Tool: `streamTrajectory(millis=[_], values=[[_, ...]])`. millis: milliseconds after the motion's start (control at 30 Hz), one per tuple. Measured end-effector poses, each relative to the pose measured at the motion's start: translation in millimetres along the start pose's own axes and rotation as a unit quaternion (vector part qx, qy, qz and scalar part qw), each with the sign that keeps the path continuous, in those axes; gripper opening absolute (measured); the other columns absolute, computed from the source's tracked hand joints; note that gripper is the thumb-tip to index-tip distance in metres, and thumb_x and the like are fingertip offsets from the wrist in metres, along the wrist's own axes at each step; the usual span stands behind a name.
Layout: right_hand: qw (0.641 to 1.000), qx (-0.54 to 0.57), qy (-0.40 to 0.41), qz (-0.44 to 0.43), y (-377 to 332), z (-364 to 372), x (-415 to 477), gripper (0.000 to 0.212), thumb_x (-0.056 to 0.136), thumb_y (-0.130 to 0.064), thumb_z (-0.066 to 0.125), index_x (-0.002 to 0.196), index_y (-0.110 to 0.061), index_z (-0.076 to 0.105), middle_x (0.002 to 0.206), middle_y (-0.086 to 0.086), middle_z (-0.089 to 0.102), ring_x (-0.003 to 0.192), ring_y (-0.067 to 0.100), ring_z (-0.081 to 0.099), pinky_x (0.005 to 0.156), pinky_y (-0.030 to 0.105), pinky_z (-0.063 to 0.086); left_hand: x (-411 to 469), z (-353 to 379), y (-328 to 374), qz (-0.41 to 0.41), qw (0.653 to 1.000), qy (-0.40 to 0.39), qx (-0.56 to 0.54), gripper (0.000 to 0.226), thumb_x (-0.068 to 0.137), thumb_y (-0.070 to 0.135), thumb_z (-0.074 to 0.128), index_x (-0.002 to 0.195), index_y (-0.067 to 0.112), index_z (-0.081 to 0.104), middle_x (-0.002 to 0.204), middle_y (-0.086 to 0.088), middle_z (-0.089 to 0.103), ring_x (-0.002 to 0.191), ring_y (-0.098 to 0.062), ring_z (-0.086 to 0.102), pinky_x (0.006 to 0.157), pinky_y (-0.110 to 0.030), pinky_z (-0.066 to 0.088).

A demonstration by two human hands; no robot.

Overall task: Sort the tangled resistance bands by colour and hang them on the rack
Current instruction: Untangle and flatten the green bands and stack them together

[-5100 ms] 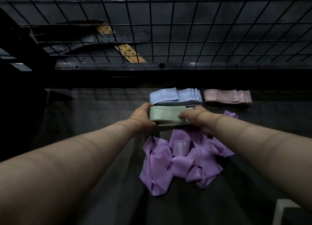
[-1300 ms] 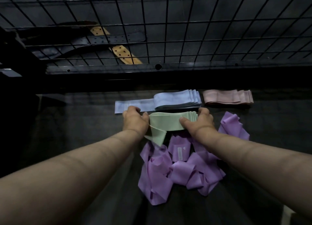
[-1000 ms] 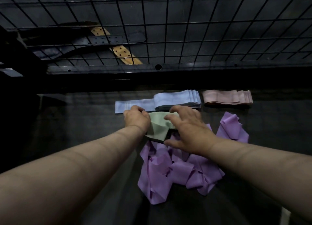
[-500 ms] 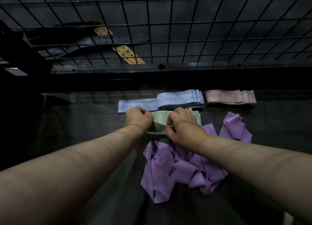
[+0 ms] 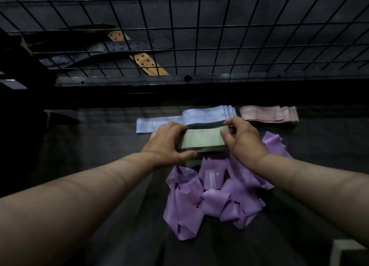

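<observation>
Green folded rubber band stack [image 5: 203, 141], centre frame: left hand [image 5: 167, 144] and right hand [image 5: 242, 140] each grip one end, fingers curled, evidently squaring the folds. Purple tangled bands [image 5: 209, 197] below lie unsorted.

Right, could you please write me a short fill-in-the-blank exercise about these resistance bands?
1. The pink band lies to the ___ of the blue band.
2. The left hand and right hand grip the green band, just in front of the ___ band.
3. The purple band is the only one not yet ___.
4. Bands hanging on the rack: ___.

Missing words: right; blue; folded; none.
</observation>
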State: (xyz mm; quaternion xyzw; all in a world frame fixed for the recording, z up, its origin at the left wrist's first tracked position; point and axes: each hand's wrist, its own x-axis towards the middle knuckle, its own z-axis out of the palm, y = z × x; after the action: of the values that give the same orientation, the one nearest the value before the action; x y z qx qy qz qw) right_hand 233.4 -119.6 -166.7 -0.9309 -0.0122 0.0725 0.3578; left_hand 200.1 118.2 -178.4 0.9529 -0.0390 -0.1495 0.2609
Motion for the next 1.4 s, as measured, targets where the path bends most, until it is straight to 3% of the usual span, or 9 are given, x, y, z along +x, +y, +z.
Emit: streamTrajectory(millis=[200,367,500,567,700,967,1167,1300,1400], values=[[0.997,-0.053,-0.001,0.05,7.9,0.6,-3.6,0.031,0.092,-0.022,0.065,0.122,-0.018,0.058,0.118,0.012,0.05,0.095,0.024,0.052,0.084,0.027,0.041,1.3,13.4,5.3,0.035,0.996,0.036,0.073,0.075,0.083,0.048,0.074,0.148,0.03,0.043,0.142,0.004,0.048,0.132,-0.02,0.042,0.107,-0.034,0.033],[0.977,-0.164,-0.006,-0.133,11.1,-3.4,-7.6,0.015,0.089,-0.02,0.068,0.101,-0.011,0.065,0.11,0.012,0.048,0.101,0.033,0.049,0.087,0.047,0.048,3.8,12.6,9.9,0.029,0.995,0.035,0.083,0.071,0.085,0.051,0.071,0.147,0.03,0.044,0.139,0.004,0.048,0.128,-0.02,0.043,0.107,-0.035,0.035],[0.984,-0.168,-0.056,-0.03,8.9,-5.9,-15.8,0.036,0.092,-0.042,0.065,0.122,-0.022,0.06,0.135,0.004,0.039,0.123,0.027,0.039,0.102,0.038,0.036,5.8,10.8,14.2,0.039,0.994,0.04,0.093,0.071,0.081,0.055,0.071,0.142,0.027,0.047,0.135,0.004,0.05,0.126,-0.021,0.044,0.105,-0.036,0.037],[0.977,-0.179,-0.09,-0.072,9.2,-8.9,-17.7,0.049,0.086,-0.045,0.072,0.126,-0.021,0.055,0.142,0.002,0.037,0.128,0.026,0.039,0.105,0.039,0.035,6.0,9.7,15.9,0.042,0.994,0.043,0.091,0.071,0.079,0.056,0.072,0.139,0.026,0.048,0.135,0.005,0.05,0.126,-0.02,0.044,0.105,-0.036,0.036],[0.946,-0.241,-0.17,-0.133,11.4,-19.0,-4.8,0.057,0.079,-0.046,0.079,0.123,-0.021,0.05,0.132,-0.001,0.047,0.121,0.022,0.043,0.101,0.036,0.037,8.2,7.6,17.2,0.05,0.994,0.03,0.095,0.073,0.079,0.054,0.074,0.141,0.027,0.047,0.138,0.005,0.051,0.128,-0.02,0.044,0.105,-0.035,0.036],[0.908,-0.333,-0.163,-0.198,10.3,-25.4,9.7,0.057,0.079,-0.052,0.075,0.12,-0.021,0.051,0.125,0.001,0.051,0.117,0.025,0.048,0.097,0.037,0.033,12.1,8.5,20.0,0.061,0.989,0.035,0.132,0.069,0.081,0.059,0.069,0.14,0.028,0.049,0.135,0.004,0.052,0.125,-0.021,0.046,0.102,-0.036,0.036],[0.909,-0.308,-0.178,-0.217,12.3,-22.9,11.6,0.037,0.083,-0.018,0.072,0.115,-0.012,0.054,0.12,0.008,0.053,0.11,0.031,0.052,0.088,0.037,0.04,11.1,11.0,21.4,0.067,0.989,0.045,0.125,0.071,0.082,0.056,0.069,0.142,0.024,0.048,0.135,0.002,0.052,0.124,-0.023,0.048,0.102,-0.037,0.037],[0.9,-0.306,-0.177,-0.254,22.3,-23.7,11.0,0.045,0.082,-0.043,0.075,0.11,-0.013,0.054,0.113,0.008,0.056,0.102,0.031,0.055,0.083,0.041,0.047,12.6,11.4,21.0,0.058,0.99,0.023,0.128,0.07,0.083,0.056,0.07,0.142,0.026,0.048,0.136,0.003,0.051,0.125,-0.023,0.047,0.103,-0.037,0.038],[0.9,-0.308,-0.157,-0.265,26.2,-23.1,12.1,0.041,0.085,-0.046,0.071,0.106,-0.014,0.056,0.108,0.008,0.059,0.098,0.031,0.057,0.082,0.041,0.047,14.6,11.9,23.5,0.05,0.99,0.013,0.132,0.068,0.084,0.053,0.071,0.142,0.027,0.047,0.138,0.004,0.05,0.126,-0.022,0.046,0.104,-0.037,0.037]])
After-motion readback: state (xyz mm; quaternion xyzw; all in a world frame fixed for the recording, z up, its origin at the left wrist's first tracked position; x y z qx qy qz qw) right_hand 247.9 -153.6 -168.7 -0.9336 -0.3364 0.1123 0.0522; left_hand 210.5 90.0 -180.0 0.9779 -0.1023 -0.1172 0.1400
